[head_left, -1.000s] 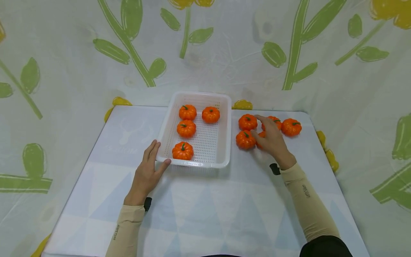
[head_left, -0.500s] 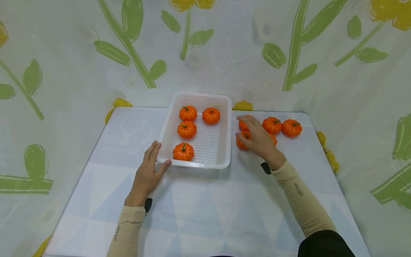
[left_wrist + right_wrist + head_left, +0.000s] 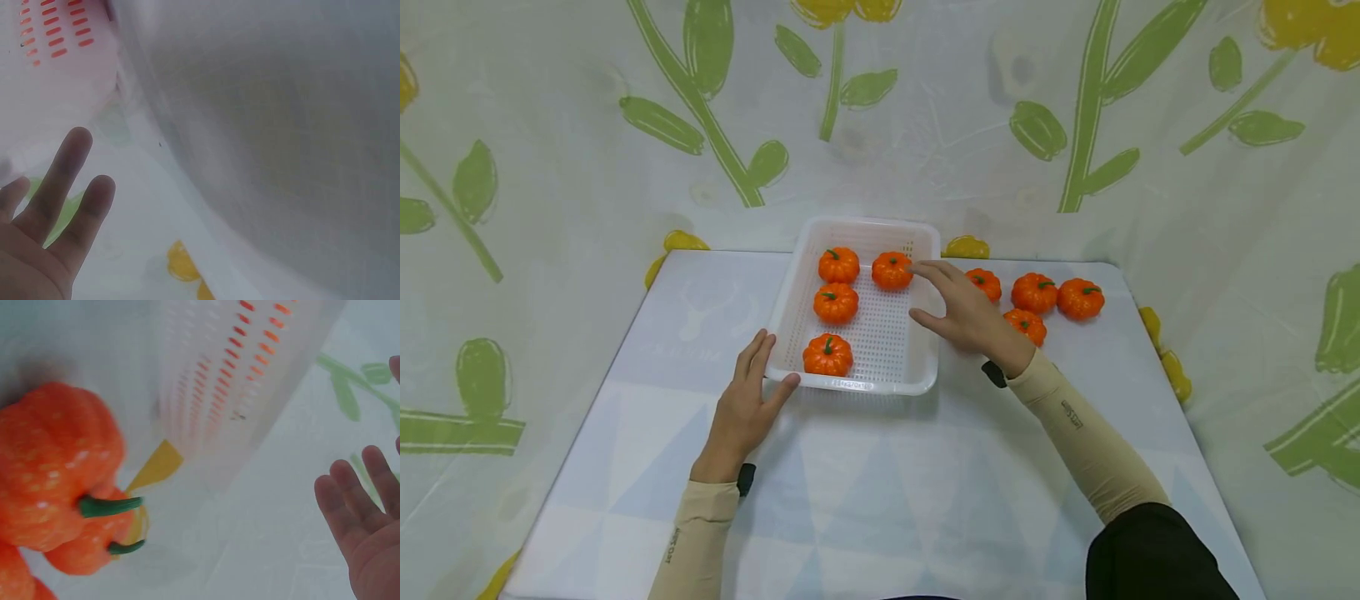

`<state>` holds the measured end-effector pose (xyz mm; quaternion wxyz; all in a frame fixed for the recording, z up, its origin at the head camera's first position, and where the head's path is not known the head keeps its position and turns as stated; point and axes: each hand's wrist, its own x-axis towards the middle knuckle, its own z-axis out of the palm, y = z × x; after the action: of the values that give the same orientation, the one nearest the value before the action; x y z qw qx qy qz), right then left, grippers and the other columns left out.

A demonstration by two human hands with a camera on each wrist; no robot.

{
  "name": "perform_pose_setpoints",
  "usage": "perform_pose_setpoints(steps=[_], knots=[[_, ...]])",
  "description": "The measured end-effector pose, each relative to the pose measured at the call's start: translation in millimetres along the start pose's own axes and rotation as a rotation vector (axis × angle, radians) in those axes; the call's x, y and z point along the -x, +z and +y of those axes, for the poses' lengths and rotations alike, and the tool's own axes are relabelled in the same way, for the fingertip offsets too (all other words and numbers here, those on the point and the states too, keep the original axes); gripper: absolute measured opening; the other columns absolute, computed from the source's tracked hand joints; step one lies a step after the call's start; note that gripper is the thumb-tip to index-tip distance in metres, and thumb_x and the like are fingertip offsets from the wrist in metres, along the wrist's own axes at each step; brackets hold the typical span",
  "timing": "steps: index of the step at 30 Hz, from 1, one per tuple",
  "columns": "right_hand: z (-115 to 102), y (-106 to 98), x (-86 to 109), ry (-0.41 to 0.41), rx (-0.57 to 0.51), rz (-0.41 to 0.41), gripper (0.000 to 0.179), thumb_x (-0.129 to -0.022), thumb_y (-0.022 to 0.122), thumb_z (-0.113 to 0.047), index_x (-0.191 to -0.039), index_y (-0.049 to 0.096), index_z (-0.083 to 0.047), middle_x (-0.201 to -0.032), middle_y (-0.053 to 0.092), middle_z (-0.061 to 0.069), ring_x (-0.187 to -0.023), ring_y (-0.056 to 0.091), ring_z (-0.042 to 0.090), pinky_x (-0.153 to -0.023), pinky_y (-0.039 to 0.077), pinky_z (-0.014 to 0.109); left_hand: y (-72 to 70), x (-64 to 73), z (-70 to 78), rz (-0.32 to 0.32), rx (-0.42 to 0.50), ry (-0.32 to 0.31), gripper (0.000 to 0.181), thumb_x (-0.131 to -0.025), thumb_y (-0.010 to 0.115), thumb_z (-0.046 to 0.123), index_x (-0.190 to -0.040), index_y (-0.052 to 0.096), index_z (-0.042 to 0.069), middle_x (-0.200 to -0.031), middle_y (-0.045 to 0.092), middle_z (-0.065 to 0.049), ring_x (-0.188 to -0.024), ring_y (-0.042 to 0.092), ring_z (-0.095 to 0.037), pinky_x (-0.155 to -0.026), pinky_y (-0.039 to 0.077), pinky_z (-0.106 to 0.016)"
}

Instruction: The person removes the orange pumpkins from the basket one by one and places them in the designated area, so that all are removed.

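Note:
A white perforated plastic basket (image 3: pixel 921 350) stands at the back middle of the table with several small orange pumpkins (image 3: pixel 827 355) in it. My left hand (image 3: pixel 741 417) rests against its left front corner, fingers straight along the side wall and thumb at the front rim. In the left wrist view those fingers (image 3: pixel 69 165) are spread. Over the basket's right rim hovers my right hand (image 3: pixel 966 312), fingers apart and bent a little, with nothing held; its fingertips overlap the edge of the back-right pumpkin (image 3: pixel 891 271). The right wrist view shows its palm bare.
More pumpkins (image 3: pixel 1034 292) sit on the table right of the basket, partly under the right hand. One large pumpkin (image 3: pixel 56 465) looms close in the right wrist view. A flower-patterned curtain (image 3: pixel 955 125) rises behind the table's back edge.
My right hand has moved left from the loose pumpkins to the basket's right rim, uncovering pumpkins on the table's right. The left hand and the basket have stayed in place.

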<state>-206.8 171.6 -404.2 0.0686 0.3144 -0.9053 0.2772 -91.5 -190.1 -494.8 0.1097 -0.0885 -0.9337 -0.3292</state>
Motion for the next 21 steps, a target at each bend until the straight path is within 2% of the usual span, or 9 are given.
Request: perform_pose_setpoints(steps=[5,9,17,21], knots=[[-12,-1,-20.9,-0.086,-0.069,-0.066,0.07,-0.092,0.078,-0.028,-0.151,0.045,-0.011,-0.152,0.044,0.008,-0.138,0.043,0.025,-0.111,0.041,0.044,0.5,-0.1,-0.9,0.004,-0.014,0.003,0.082,-0.099,0.063,0.049,-0.163,0.023,0.02,-0.167,0.021,-0.004,-0.142,0.041,-0.036,-0.103,0.045,-0.056],[-20,3,-37.2,-0.13,-0.074,-0.125,0.072,-0.091,0.079,-0.028,-0.151,0.043,-0.01,-0.153,0.042,0.008,-0.141,0.038,0.025,-0.113,0.04,0.043,0.3,-0.2,-2.0,0.004,-0.022,0.004,0.081,-0.099,0.063,0.049,-0.163,0.023,0.019,-0.167,0.022,-0.004,-0.142,0.041,-0.037,-0.104,0.045,-0.057],[-36,17,-63.0,-0.154,-0.169,-0.15,0.074,-0.09,0.079,-0.028,-0.153,0.042,-0.013,-0.152,0.045,0.004,-0.138,0.041,0.02,-0.112,0.039,0.04,0.7,0.7,-1.5,0.015,-0.011,0.016,0.081,-0.098,0.065,0.047,-0.163,0.025,0.017,-0.167,0.023,-0.005,-0.142,0.041,-0.036,-0.104,0.045,-0.057],[-41,27,-72.6,-0.149,-0.23,-0.198,0.076,-0.09,0.08,-0.025,-0.154,0.041,-0.015,-0.155,0.043,0.003,-0.141,0.04,0.019,-0.114,0.037,0.039,0.5,1.0,0.1,0.021,0.001,0.024,0.08,-0.098,0.066,0.045,-0.162,0.027,0.017,-0.166,0.024,-0.005,-0.142,0.041,-0.036,-0.103,0.044,-0.058]])
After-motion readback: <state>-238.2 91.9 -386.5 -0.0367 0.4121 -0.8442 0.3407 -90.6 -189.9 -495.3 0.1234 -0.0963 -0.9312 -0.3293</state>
